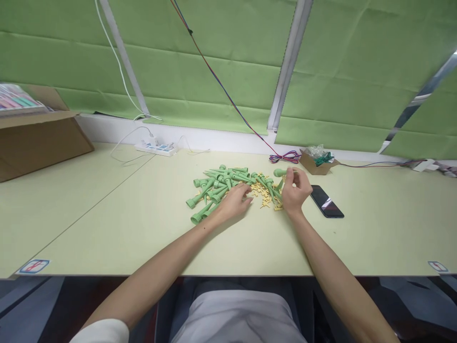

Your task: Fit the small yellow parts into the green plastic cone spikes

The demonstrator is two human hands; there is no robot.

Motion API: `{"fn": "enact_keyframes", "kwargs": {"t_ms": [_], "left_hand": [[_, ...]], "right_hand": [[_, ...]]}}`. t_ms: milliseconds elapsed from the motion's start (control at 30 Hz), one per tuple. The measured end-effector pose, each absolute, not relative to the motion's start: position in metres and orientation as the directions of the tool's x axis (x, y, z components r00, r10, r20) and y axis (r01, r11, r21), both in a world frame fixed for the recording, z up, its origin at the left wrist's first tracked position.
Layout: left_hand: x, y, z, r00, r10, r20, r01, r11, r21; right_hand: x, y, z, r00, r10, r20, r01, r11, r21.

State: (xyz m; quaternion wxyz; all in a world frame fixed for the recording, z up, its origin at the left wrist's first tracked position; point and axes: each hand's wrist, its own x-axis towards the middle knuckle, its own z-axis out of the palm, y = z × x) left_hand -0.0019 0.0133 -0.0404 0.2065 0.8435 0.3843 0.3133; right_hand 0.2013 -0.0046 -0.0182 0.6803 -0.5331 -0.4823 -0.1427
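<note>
A heap of green plastic cone-shaped spikes with wide, cup-like ends lies on the pale table. Small yellow plastic pieces are scattered beside and among them. My left hand rests at the near right edge of the heap, its fingers loosely curved and apart from the thumb; no held object shows in it. My right hand is closed in a pinch around a green spike, whose wide end points left. The fingers hide the rest of that spike. Other green spikes lie just left of this hand.
A black phone lies right of my right hand. Behind it stands a small cardboard box with clear plastic and green pieces. Coiled wires, a power strip and a large carton sit along the back.
</note>
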Motion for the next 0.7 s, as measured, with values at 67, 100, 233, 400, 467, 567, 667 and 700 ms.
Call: {"fn": "enact_keyframes", "kwargs": {"t_ms": [67,100,233,400,467,567,667,700], "left_hand": [[-0.002,0.013,-0.040,0.513,0.776,0.367,0.518,-0.620,0.589],[-0.002,0.012,-0.039,0.515,0.776,0.364,0.519,-0.620,0.588],[-0.002,0.010,-0.037,0.520,0.778,0.352,0.524,-0.616,0.588],[-0.002,0.009,-0.036,0.529,0.771,0.355,0.523,-0.625,0.579],[-0.002,0.009,-0.036,0.532,0.769,0.355,0.524,-0.628,0.575],[-0.002,0.010,-0.037,0.539,0.765,0.353,0.528,-0.633,0.566],[-0.003,0.010,-0.037,0.543,0.764,0.350,0.530,-0.634,0.563],[-0.003,0.010,-0.037,0.543,0.764,0.349,0.531,-0.634,0.562]], "right_hand": [[0.205,-0.003,-0.017,0.515,0.247,0.821,0.735,0.367,-0.571],[0.208,-0.002,-0.017,0.519,0.220,0.826,0.743,0.361,-0.563],[0.215,0.002,-0.017,0.520,0.160,0.839,0.790,0.284,-0.544],[0.220,0.005,-0.019,0.504,0.159,0.849,0.809,0.259,-0.528],[0.221,0.006,-0.020,0.507,0.163,0.846,0.807,0.256,-0.533],[0.223,0.006,-0.020,0.528,0.143,0.837,0.799,0.251,-0.547],[0.226,0.007,-0.019,0.536,0.143,0.832,0.801,0.224,-0.555],[0.227,0.007,-0.019,0.537,0.156,0.829,0.804,0.203,-0.559]]}}
